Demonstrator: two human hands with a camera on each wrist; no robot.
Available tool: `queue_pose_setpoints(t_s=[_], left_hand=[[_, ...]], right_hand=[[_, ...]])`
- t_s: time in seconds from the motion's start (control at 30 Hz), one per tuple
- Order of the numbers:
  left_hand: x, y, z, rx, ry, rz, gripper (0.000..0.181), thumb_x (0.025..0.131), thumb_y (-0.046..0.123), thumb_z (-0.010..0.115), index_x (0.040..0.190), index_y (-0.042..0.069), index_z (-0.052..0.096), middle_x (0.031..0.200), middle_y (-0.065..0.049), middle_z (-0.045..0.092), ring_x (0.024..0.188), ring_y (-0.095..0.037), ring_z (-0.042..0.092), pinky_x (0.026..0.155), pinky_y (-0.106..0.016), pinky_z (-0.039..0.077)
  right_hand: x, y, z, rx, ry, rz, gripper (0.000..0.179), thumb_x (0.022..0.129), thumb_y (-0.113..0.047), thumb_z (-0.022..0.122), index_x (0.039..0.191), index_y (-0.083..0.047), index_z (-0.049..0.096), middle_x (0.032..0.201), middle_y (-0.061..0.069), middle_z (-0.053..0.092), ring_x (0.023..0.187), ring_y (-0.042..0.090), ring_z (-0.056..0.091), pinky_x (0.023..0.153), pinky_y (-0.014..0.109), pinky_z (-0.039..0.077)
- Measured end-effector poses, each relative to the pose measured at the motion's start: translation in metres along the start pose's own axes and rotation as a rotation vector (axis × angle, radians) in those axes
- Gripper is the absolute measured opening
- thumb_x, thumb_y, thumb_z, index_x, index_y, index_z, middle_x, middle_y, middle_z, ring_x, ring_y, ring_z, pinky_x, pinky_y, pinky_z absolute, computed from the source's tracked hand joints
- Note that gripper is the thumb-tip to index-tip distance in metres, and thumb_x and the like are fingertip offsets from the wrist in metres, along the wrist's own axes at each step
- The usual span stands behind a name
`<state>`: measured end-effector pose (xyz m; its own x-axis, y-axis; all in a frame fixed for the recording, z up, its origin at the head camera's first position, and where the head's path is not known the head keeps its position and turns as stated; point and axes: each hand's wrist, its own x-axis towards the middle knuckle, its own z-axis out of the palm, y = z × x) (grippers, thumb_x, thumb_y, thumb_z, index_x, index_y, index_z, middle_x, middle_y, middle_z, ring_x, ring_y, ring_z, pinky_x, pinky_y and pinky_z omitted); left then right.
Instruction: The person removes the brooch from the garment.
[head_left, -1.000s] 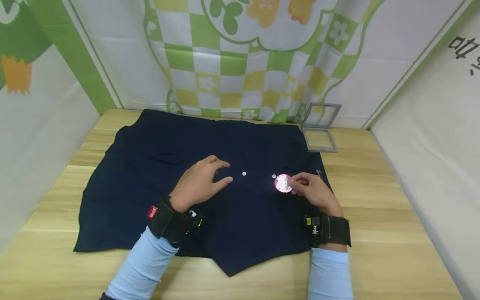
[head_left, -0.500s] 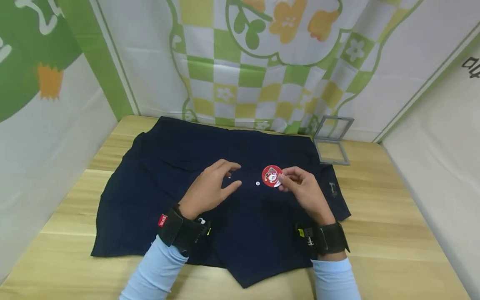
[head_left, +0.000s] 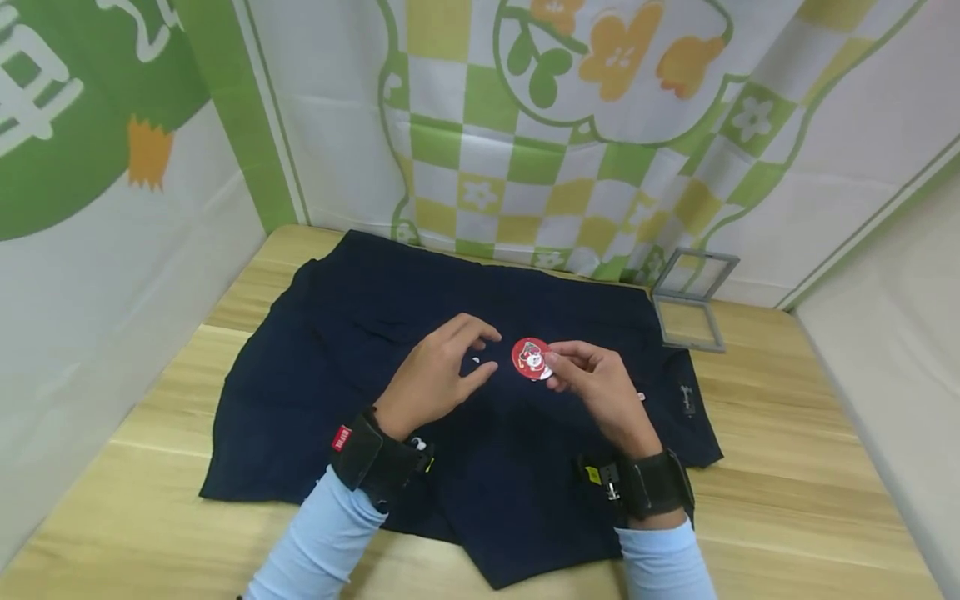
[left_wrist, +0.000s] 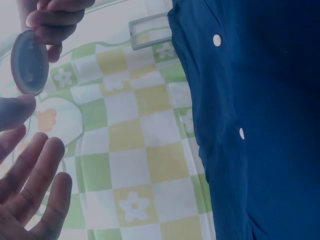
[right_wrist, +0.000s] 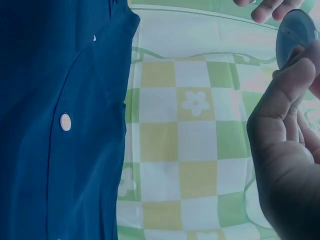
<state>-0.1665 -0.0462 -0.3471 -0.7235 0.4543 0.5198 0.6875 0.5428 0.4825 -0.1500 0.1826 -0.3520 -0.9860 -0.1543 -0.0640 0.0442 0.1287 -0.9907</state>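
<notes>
facing headward, red disc (head_left: 529,358) in right hand (head_left: 600,386)

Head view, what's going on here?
A person's right hand holds a red disc up over a dark blue garment spread on the wooden table. The left hand is close by, holding nothing and apart from the disc. A grey frame stands beyond, to the right.

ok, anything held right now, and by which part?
Right hand pinches the round red disc by its right edge; left hand holds nothing.
</notes>
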Motion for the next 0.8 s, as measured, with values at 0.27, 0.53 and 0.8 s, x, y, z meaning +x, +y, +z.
queue_pose_setpoints(t_s=[0.27,0.53,0.8], left_hand=[[0.0015,-0.0018,0.0039,0.007,0.010,0.048,0.023,0.079,0.014,0.068,0.101,0.012,0.060,0.099,0.003,0.055,0.087,-0.009,0.055,0.074,-0.022,0.047],[0.0018,-0.0003,0.0038,-0.009,0.032,0.093,0.023,0.077,0.010,0.070,0.098,0.011,0.062,0.096,0.001,0.057,0.086,-0.011,0.056,0.075,-0.023,0.047],[0.0032,0.0010,0.0038,-0.009,0.033,0.157,0.018,0.076,0.008,0.070,0.093,0.012,0.065,0.094,0.002,0.059,0.087,-0.010,0.053,0.079,-0.024,0.046]], right_hand=[[-0.0007,-0.0006,-0.0002,0.086,-0.055,0.021,0.041,0.084,-0.025,0.063,0.112,0.005,0.056,0.085,0.004,0.065,0.065,0.010,0.059,0.066,0.022,0.049],[-0.0004,0.0005,0.0022,0.127,-0.113,0.051,0.040,0.085,-0.021,0.062,0.113,0.007,0.054,0.086,0.005,0.064,0.065,0.009,0.057,0.065,0.021,0.049],[0.0004,-0.0001,0.0046,0.137,-0.156,0.073,0.042,0.086,-0.022,0.061,0.115,0.007,0.053,0.091,0.006,0.061,0.066,0.009,0.055,0.064,0.020,0.048]])
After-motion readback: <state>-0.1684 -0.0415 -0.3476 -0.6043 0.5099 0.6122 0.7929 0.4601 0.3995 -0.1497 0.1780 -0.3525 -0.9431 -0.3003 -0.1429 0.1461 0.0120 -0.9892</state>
